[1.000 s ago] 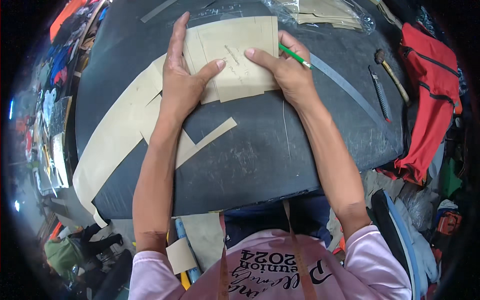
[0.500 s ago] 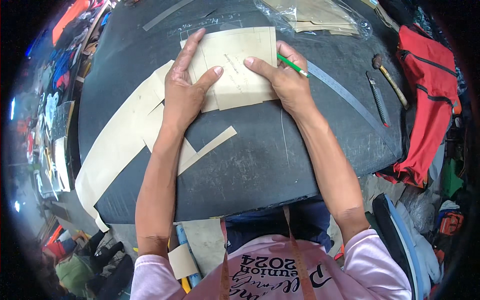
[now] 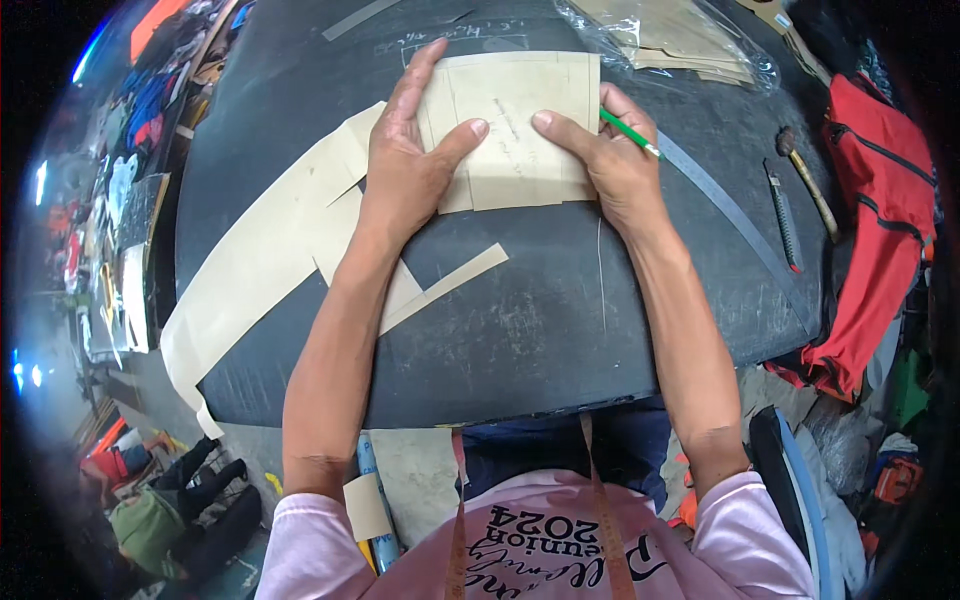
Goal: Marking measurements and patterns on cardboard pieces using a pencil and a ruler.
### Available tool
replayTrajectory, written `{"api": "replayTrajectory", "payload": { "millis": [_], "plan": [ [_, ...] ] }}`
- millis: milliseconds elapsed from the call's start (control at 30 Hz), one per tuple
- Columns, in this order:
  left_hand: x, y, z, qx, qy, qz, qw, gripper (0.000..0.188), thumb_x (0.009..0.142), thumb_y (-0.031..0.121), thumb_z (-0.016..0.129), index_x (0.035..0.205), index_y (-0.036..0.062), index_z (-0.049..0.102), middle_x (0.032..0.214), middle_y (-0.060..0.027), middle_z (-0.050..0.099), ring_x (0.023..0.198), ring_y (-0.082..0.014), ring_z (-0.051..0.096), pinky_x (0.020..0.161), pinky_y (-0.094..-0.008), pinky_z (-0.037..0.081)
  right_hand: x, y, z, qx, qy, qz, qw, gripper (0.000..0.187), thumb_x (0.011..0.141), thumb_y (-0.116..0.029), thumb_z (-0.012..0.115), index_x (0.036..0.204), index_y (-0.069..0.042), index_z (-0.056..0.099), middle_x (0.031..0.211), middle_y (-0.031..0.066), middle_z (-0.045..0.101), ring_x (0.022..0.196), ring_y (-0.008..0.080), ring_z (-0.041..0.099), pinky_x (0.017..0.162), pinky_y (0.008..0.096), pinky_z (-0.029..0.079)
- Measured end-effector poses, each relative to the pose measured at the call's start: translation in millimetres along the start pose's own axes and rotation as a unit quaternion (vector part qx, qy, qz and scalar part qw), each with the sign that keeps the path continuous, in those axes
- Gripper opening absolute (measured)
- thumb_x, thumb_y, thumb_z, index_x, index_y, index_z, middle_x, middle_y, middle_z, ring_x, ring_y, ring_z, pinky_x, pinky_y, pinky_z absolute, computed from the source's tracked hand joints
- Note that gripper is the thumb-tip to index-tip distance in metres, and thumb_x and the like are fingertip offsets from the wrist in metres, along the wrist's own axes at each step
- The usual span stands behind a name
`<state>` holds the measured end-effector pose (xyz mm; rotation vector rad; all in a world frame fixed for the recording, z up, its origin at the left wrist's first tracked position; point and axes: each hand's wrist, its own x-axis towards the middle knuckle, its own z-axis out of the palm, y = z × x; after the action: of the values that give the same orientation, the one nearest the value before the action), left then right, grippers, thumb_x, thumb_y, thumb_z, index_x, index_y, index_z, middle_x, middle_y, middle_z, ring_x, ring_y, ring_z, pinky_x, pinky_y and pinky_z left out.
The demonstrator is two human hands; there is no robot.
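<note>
Between my two hands is a tan cardstock pattern piece with pencil lines and faint writing on it. My left hand grips its left side, thumb on top and fingers at the edge. On the right side my right hand pinches the piece under its thumb. A green pencil is tucked in the fingers of that same hand. Left of my left forearm lies a long curved tan paper strip, and a narrow offcut rests just right of that forearm.
On the dark tabletop, a metal ruler lies right of my right hand. Beyond it are a cutter knife, a hammer and a red zippered bag. A clear plastic bag of tan sheets sits at the back.
The whole view has shifted, so the table and hands appear a little further right. Both hands keep their hold on the pattern piece, and the pencil stays in the right fingers.
</note>
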<state>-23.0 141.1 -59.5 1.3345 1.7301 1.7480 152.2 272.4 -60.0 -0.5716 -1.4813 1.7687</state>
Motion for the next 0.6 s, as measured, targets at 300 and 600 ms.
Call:
{"api": "replayTrajectory", "payload": {
  "millis": [300, 600],
  "plan": [
    [0.4, -6.9, -1.2, 0.012, 0.006, 0.017, 1.000, 0.082, 0.095, 0.010, 0.083, 0.169, 0.0194, 0.048, 0.173, -0.0159, 0.047, 0.156, -0.0291, 0.049, 0.130, -0.0404, 0.040, 2.3, 3.6, -0.7, 0.000, -0.003, -0.007, 1.000, 0.039, 0.090, -0.014, 0.092, 0.121, 0.001, 0.075, 0.109, 0.0109, 0.081, 0.095, 0.0151, 0.077, 0.087, 0.0309, 0.062],
    [0.2, -5.6, -2.1, 0.012, -0.006, 0.009, 1.000, 0.087, 0.093, 0.005, 0.085, 0.170, 0.0132, 0.044, 0.172, -0.0183, 0.044, 0.153, -0.0294, 0.052, 0.128, -0.0419, 0.046, 0.9, 4.8, -0.5, -0.022, 0.012, -0.008, 1.000, 0.036, 0.090, -0.014, 0.092, 0.118, 0.001, 0.075, 0.106, 0.0105, 0.081, 0.092, 0.0147, 0.077, 0.084, 0.0306, 0.062]
  ]
}}
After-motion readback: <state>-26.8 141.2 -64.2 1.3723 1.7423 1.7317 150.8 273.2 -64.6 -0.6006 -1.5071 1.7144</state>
